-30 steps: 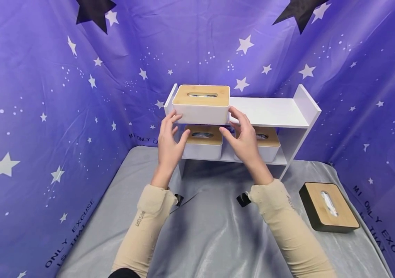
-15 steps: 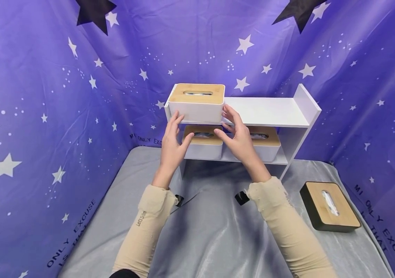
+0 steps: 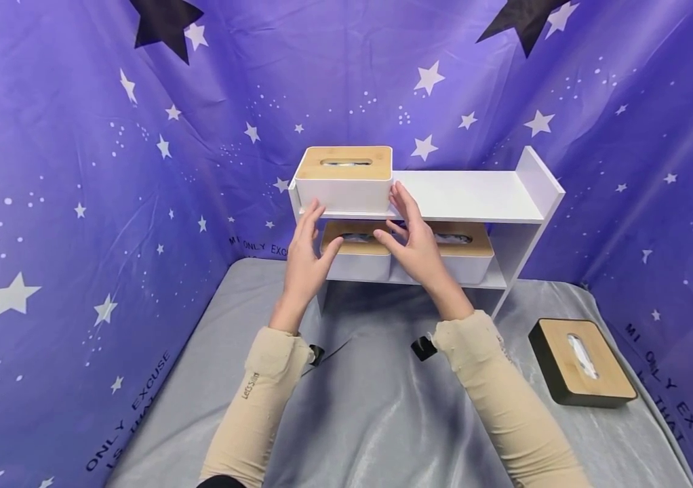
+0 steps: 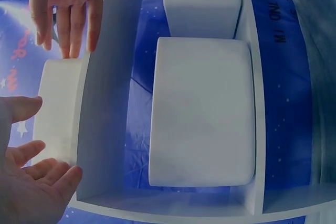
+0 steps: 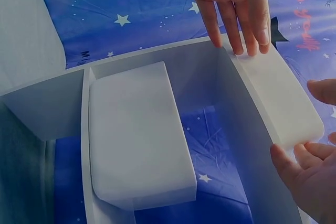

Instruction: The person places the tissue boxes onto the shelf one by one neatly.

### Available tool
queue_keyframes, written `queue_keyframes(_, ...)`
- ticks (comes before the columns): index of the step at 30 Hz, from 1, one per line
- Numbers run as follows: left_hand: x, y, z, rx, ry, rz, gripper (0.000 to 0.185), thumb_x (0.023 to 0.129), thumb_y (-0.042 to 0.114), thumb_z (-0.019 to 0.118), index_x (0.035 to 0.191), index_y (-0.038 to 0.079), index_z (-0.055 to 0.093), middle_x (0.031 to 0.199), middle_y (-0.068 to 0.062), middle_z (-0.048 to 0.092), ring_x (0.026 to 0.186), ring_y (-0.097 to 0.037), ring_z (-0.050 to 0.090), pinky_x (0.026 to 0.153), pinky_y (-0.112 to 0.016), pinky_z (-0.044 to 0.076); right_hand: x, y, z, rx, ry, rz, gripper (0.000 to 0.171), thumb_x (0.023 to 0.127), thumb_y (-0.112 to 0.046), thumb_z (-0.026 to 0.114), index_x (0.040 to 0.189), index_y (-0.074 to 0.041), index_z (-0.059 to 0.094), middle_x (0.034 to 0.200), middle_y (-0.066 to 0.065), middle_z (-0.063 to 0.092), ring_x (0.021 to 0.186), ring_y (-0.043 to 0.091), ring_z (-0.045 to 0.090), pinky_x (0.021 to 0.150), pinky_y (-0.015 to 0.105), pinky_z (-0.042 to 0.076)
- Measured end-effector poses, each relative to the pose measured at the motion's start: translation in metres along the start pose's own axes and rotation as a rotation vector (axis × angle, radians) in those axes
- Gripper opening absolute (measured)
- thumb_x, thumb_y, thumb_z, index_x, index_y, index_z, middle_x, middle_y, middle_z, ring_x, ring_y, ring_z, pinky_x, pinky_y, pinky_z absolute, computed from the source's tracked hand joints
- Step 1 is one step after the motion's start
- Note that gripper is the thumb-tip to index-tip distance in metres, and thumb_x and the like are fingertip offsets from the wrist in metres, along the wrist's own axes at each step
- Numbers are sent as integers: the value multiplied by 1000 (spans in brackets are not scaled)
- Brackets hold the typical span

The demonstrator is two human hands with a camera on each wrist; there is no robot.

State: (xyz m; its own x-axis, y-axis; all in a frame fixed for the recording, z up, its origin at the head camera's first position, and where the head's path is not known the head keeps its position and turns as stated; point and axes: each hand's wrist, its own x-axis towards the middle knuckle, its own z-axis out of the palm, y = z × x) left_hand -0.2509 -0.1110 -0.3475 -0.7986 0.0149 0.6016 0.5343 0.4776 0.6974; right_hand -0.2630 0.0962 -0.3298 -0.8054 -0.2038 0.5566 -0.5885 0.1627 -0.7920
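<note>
Pushed farther back since the earlier frame, the white tissue box point(image 3: 344, 177) sits at the left end of the shelf's point(image 3: 474, 196) top board, long axis left-right, slot upward. Left hand point(image 3: 305, 254) and right hand point(image 3: 418, 237) flank it, fingers straight, each grip wide, holding nothing.

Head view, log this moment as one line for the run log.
left hand: open beside white tissue box | right hand: open, fingertips at box | box: top shelf, left end | black tissue box: on table

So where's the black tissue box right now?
In the head view, the black tissue box lies on the grey cloth at the right, beside the white shelf.
</note>
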Motion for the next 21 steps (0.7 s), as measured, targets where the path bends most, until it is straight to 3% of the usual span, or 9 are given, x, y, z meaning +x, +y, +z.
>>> queue_keyframes(10,-11,-1,15,-50,-13,27,59,93,12,69,146,3,47,159,-11,39,144,-27,42,113,-46,45,-18,5,-4,-39,38,-32,71,94,-1,65,156,-4,30,160,15,37,148,27,37,115,48,43)
queue_keyframes(17,-23,-5,30,-85,-38,27,56,92,9,69,144,2,49,156,-13,43,141,-30,45,112,-45,47,-43,-11,-4,-45,59,-54,58,92,11,61,146,12,40,149,30,45,141,43,42,111,60,41)
queue_keyframes(21,-31,-5,40,-110,-59,24,55,91,6,69,143,1,50,155,-16,44,140,-31,47,113,-44,46,-58,-8,-5,-66,50,-49,57,91,12,61,143,15,41,147,32,46,138,45,44,109,61,43)
